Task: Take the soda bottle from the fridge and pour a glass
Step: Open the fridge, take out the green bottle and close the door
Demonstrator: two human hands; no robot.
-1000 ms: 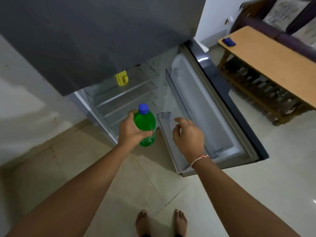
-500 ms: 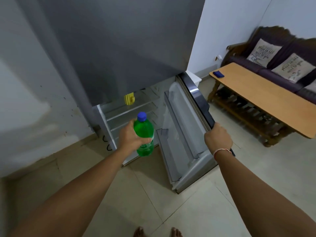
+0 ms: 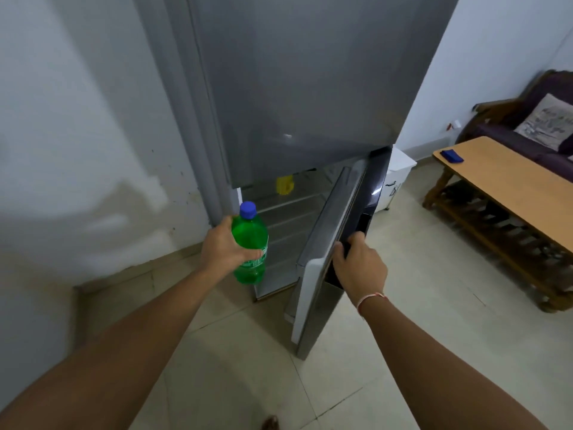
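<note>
A green soda bottle [image 3: 251, 243] with a blue cap is upright in my left hand [image 3: 220, 247], held in front of the open lower fridge compartment. My right hand [image 3: 356, 264] grips the outer edge of the lower fridge door [image 3: 333, 240], which stands about half shut. The grey fridge [image 3: 304, 88] fills the upper middle of the view. Inside it, several bare wire shelves show, with a small yellow object [image 3: 284, 185] on the top one. No glass is in view.
A long wooden table [image 3: 508, 187] stands at the right with a small blue object [image 3: 452, 156] on its near end. Behind it is a dark sofa [image 3: 508, 135] with a cushion. A white wall lies at the left, tiled floor below.
My right hand went from the inner door shelf to the door's outer edge and swung the door inward. The bottle stayed in my left hand. My view rose and stepped back.
</note>
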